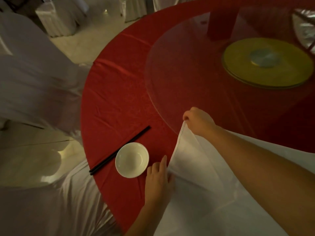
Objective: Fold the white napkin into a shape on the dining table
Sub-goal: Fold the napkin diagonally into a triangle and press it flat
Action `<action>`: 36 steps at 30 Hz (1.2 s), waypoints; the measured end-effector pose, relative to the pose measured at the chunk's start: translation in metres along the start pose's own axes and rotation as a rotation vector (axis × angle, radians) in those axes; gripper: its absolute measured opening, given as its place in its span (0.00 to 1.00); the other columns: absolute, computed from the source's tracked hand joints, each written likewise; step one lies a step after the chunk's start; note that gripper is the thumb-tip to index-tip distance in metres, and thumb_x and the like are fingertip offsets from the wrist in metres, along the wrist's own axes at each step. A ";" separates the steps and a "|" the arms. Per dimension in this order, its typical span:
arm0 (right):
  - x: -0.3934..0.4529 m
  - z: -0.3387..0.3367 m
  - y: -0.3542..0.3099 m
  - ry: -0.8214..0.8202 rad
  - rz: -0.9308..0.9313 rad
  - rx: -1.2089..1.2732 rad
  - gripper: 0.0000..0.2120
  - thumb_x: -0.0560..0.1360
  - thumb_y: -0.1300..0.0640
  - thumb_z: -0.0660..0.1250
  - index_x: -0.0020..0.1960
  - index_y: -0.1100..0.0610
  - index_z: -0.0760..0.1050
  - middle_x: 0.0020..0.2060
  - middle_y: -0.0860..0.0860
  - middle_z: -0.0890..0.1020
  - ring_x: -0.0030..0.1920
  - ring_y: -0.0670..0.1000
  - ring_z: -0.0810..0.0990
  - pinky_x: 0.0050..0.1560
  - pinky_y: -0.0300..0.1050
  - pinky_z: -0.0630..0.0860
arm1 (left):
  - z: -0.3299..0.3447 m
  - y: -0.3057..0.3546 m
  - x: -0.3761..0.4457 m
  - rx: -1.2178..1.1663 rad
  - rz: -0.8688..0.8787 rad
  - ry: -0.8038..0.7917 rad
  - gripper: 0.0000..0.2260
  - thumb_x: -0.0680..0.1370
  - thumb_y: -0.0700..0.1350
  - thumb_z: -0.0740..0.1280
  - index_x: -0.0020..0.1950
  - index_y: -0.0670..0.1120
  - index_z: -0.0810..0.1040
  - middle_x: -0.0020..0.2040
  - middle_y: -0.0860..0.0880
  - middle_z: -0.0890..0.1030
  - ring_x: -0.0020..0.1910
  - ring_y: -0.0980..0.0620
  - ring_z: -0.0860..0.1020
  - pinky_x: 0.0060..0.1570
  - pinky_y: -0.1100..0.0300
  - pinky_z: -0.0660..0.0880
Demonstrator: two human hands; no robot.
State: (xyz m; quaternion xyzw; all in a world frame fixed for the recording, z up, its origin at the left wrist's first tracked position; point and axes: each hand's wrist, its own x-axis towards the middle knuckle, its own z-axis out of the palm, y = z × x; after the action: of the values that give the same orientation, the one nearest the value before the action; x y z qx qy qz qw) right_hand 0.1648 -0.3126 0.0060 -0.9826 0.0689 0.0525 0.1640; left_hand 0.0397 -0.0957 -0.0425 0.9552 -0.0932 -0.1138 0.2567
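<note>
A large white napkin (204, 176) lies spread over the near right part of the round table with the red cloth (119, 99). My right hand (198, 120) pinches the napkin's far corner and holds it lifted above the table. My left hand (159, 178) lies at the napkin's left edge, index finger pointing forward, with its thumb side on the cloth fold; whether it pinches the fabric is hidden.
A white bowl (132, 160) stands just left of my left hand, with black chopsticks (119, 150) beside it. A glass turntable (221, 74) carries a yellow disc (267, 63). White-covered chairs (42, 193) stand around the table's left edge.
</note>
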 end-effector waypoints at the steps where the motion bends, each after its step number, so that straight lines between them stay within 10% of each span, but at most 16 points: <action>1: -0.004 -0.002 -0.001 0.012 -0.009 0.008 0.10 0.79 0.60 0.60 0.57 0.54 0.77 0.55 0.53 0.77 0.49 0.54 0.78 0.46 0.47 0.75 | 0.000 0.001 0.000 -0.009 -0.018 -0.008 0.29 0.78 0.50 0.63 0.76 0.51 0.56 0.67 0.49 0.70 0.64 0.49 0.67 0.63 0.54 0.67; 17: -0.245 -0.014 0.023 0.376 0.306 0.521 0.03 0.76 0.57 0.68 0.48 0.54 0.80 0.39 0.44 0.81 0.40 0.42 0.78 0.40 0.29 0.71 | -0.014 -0.001 -0.009 0.073 0.087 -0.046 0.22 0.78 0.45 0.64 0.72 0.46 0.66 0.63 0.43 0.74 0.62 0.43 0.69 0.58 0.50 0.69; 24: -0.366 0.038 0.029 0.453 0.715 0.779 0.12 0.73 0.61 0.69 0.45 0.43 0.77 0.39 0.44 0.82 0.40 0.47 0.81 0.37 0.37 0.72 | -0.018 -0.013 -0.047 0.169 0.520 -0.007 0.10 0.68 0.34 0.72 0.49 0.40 0.82 0.43 0.42 0.81 0.43 0.39 0.77 0.39 0.46 0.74; 36: -0.463 0.080 0.032 0.465 1.110 0.801 0.17 0.70 0.60 0.69 0.58 0.53 0.75 0.48 0.50 0.81 0.48 0.55 0.81 0.51 0.54 0.78 | -0.007 -0.027 -0.123 0.293 0.907 -0.134 0.08 0.72 0.44 0.67 0.50 0.48 0.80 0.47 0.50 0.80 0.47 0.48 0.78 0.45 0.52 0.76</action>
State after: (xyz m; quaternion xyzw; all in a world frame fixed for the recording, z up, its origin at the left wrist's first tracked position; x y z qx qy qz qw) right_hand -0.3027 -0.2618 -0.0213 -0.6529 0.6050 -0.1116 0.4419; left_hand -0.0735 -0.0406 -0.0297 0.8350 -0.5318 -0.0374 0.1364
